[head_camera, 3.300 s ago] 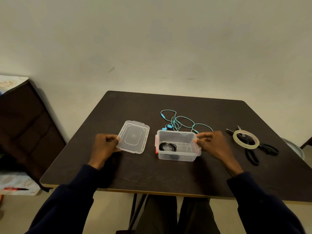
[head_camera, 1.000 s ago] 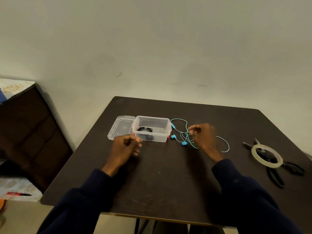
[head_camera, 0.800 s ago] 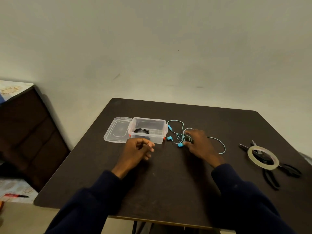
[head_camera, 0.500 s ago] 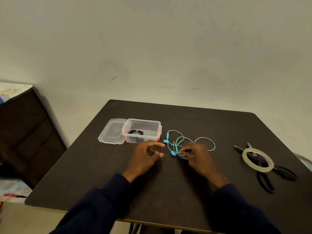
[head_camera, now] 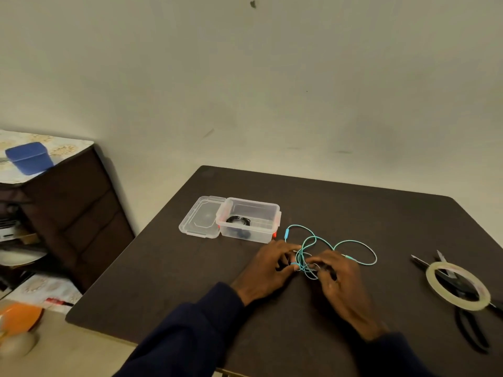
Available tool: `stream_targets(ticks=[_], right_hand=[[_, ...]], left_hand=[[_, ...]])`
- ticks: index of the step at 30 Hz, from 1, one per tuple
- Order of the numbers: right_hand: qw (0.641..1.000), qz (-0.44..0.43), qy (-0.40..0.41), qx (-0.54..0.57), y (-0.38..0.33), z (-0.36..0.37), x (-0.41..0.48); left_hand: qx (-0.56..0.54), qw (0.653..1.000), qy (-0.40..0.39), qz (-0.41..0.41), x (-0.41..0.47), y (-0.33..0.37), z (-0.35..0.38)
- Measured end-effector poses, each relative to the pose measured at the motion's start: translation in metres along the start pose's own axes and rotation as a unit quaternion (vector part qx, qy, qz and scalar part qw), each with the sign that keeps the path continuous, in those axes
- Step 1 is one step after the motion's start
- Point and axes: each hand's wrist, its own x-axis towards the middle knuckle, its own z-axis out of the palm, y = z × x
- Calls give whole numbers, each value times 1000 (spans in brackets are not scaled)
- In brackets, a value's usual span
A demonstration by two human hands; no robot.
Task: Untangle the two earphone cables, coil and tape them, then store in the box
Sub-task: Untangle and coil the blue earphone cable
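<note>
Now I see the left hand [head_camera: 268,270] pinching the teal earphone cable [head_camera: 353,242] by an earbud, while the right hand [head_camera: 337,278] curls its fingers round the loops. The tangle lies on the table [head_camera: 190,281] just beside the open box [head_camera: 249,210], which holds a black coiled cable [head_camera: 238,220].

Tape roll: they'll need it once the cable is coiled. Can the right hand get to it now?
Probably yes. The tape roll lies on the scissors, off to the right of the right hand, with only bare table between them. That hand grips the teal cable, though.
</note>
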Motion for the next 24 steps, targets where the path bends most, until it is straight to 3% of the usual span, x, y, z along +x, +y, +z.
stream_targets(ticks=[4,9,16,20,22,24], right_hand=[[996,32,37,-75,11,4,0],[984,52,-9,-169,16,5,-3],[996,-36,-72,-37,-1,-2,-6],[998,8,56,9,2,-9,-3],[987,68,135,-53,11,-17,-2],[973,124,153,-124,20,-22,-4]], left_hand=[[-39,998,48,-2,1,-1,-3],[-90,993,73,-22,4,-1,-3],[-225,966,101,-82,1,1,-7],[-186,971,114,-98,-6,9,-8],[-113,986,105,-70,-8,11,-5],[-35,996,62,-45,-8,8,-2]])
